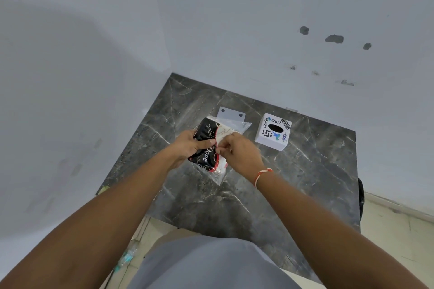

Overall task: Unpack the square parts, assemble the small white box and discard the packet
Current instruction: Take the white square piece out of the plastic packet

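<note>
over dark marble top [305, 171], both hands [211, 148] pinch the packet [206, 145].

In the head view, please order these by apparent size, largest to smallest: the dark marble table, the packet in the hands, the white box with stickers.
1. dark marble table
2. packet
3. white box, slightly smaller than the packet, though it lies farther away, so that ranking is unsure.

- One head-worn wide-angle view, looking forward and steeply down over both forearms.
- It faces the dark marble surface [293, 171] set in a wall corner, at arm's reach.
</note>
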